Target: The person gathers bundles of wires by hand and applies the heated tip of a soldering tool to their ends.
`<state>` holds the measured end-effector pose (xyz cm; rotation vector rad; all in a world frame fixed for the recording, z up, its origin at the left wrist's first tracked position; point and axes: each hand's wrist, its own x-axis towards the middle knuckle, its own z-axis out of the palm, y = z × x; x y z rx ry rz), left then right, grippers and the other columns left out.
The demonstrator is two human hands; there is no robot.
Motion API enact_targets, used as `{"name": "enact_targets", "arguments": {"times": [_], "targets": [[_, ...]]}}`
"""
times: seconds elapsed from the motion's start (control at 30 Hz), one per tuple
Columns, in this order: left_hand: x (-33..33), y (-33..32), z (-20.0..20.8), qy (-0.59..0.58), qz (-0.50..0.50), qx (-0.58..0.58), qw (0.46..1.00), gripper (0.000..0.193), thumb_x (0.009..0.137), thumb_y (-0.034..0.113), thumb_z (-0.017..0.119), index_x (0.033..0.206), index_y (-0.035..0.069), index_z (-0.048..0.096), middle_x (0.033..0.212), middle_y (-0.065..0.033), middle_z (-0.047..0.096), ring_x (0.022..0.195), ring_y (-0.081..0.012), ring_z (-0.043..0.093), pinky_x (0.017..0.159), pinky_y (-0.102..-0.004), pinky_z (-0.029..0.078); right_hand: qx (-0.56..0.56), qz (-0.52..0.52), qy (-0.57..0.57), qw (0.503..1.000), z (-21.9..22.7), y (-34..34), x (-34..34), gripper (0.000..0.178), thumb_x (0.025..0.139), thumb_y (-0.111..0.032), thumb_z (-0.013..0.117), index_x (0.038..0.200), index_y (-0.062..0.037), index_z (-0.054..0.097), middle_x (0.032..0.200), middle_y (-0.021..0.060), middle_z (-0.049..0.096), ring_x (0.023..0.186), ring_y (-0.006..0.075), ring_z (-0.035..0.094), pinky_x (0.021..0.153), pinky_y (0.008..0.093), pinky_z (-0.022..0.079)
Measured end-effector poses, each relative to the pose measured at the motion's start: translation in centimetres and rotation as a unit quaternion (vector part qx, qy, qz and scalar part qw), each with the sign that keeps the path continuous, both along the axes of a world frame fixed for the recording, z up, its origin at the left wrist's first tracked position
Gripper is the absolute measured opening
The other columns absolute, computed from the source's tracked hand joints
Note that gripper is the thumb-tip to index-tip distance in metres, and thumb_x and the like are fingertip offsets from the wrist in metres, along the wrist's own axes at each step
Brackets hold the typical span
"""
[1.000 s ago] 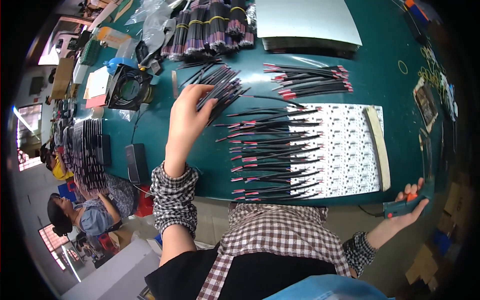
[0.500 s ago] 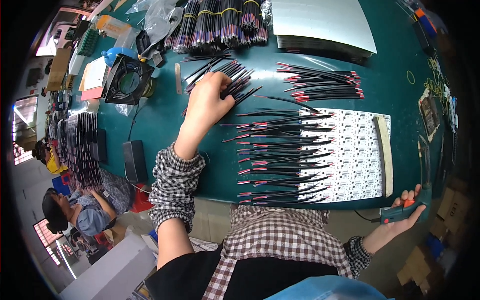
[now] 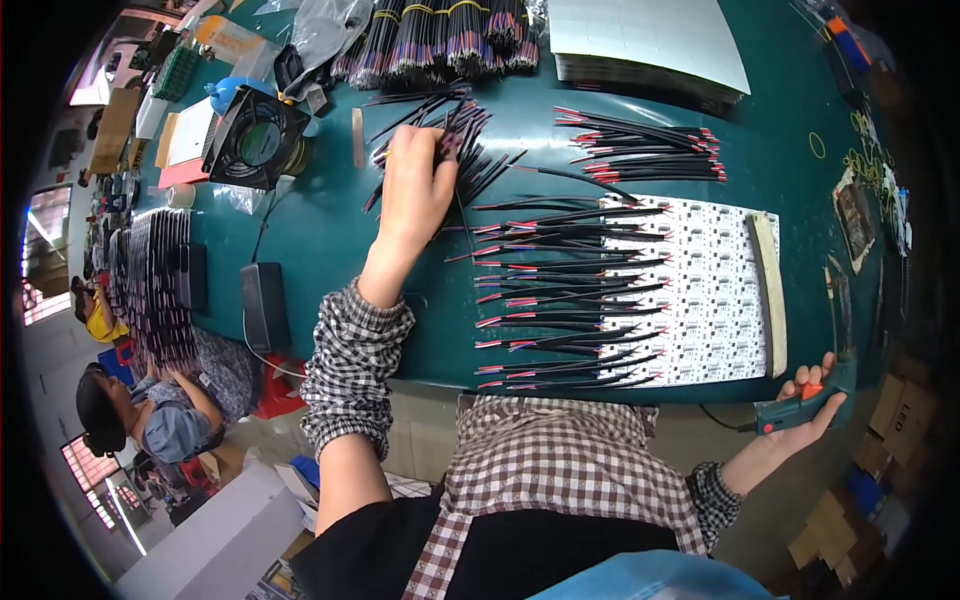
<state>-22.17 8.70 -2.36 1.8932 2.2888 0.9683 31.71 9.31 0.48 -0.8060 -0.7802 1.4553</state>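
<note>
My left hand (image 3: 415,185) is over a loose pile of short black wires (image 3: 488,182) with coloured ends. Its fingers are closed on some black wires, several of them tilted up past the fingertips. At the right table edge my right hand (image 3: 800,398) grips a green soldering gun (image 3: 843,378) with an orange trigger, its tip pointing away from me. Between the hands lies a white circuit board panel (image 3: 705,290). A row of black wires (image 3: 560,296) with red and white ends rests on its left side. Across its right side lies a pale bar (image 3: 767,295).
Behind the panel lies another group of black wires (image 3: 645,145), with a stack of white panels (image 3: 650,45) beyond. Bundled wires (image 3: 430,40) stand at the back. A black fan (image 3: 258,138) and a black box (image 3: 264,308) are at left. Another person (image 3: 170,420) sits far left.
My left hand has shifted slightly within the pile, and some wires there now tilt up at its fingers. My right hand still holds the soldering gun. The whole view has shifted slightly.
</note>
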Motion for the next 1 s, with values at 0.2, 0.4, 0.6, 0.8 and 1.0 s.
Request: {"name": "enact_targets", "arguments": {"times": [0.2, 0.4, 0.6, 0.8, 1.0], "targets": [[2.0, -2.5, 3.4, -0.229, 0.043, 0.186, 0.954, 0.017, 0.103, 0.01, 0.047, 0.117, 0.001, 0.051, 0.075, -0.0004, 0.049, 0.067, -0.0062, 0.047, 0.058, -0.0197, 0.04, -0.008, -0.046, -0.029, 0.998, -0.4, -0.3, -0.3, 0.065, 0.1, -0.046, 0.049, 0.138, 0.0061, 0.039, 0.094, 0.0063, 0.053, 0.086, 0.0144, 0.054, 0.063, 0.0223, 0.056], [5.4, -4.7, 1.9, -0.304, 0.04, 0.279, 0.91, 0.027, 0.103, 0.011, 0.048, 0.126, -0.001, 0.047, 0.077, -0.0017, 0.049, 0.065, -0.0055, 0.043, 0.058, -0.0194, 0.036, -0.024, -0.011, 0.021, 0.999, -0.2, 0.0, 0.3, 0.066, 0.099, -0.047, 0.052, 0.138, 0.0051, 0.04, 0.094, 0.0058, 0.053, 0.09, 0.0175, 0.053, 0.067, 0.0279, 0.052], [4.5, -4.6, 4.7, -0.426, 0.125, 0.233, 0.865, 0.025, 0.106, 0.019, 0.043, 0.12, 0.0, 0.049, 0.067, 0.0026, 0.038, 0.053, -0.0033, 0.031, 0.042, -0.0191, 0.025, 0.002, -0.014, 0.013, 1.0, 0.8, 0.5, -1.8, 0.067, 0.1, -0.046, 0.049, 0.135, 0.0104, 0.042, 0.094, 0.0098, 0.057, 0.086, 0.0187, 0.057, 0.063, 0.0268, 0.059], [8.8, 0.8, 11.0, -0.723, 0.035, -0.174, 0.668, 0.027, 0.098, 0.018, 0.059, 0.117, -0.001, 0.058, 0.075, 0.0028, 0.05, 0.057, -0.0015, 0.04, 0.045, -0.0154, 0.028, 0.052, -0.025, -0.16, 0.985, 4.7, 1.5, -3.1, 0.061, 0.103, -0.038, 0.044, 0.135, 0.0129, 0.042, 0.094, 0.0128, 0.061, 0.088, 0.0212, 0.066, 0.067, 0.0282, 0.062], [13.7, 5.6, 6.6, -0.565, -0.108, -0.279, 0.769, 0.016, 0.088, 0.008, 0.069, 0.1, -0.001, 0.064, 0.076, -0.0031, 0.065, 0.06, -0.0034, 0.054, 0.051, -0.0169, 0.039, 0.08, 0.016, -0.239, 0.968, 5.8, 3.0, -6.7, 0.064, 0.1, -0.037, 0.049, 0.139, 0.0119, 0.036, 0.108, 0.0165, 0.061, 0.101, 0.0272, 0.067, 0.074, 0.0304, 0.062]]}}
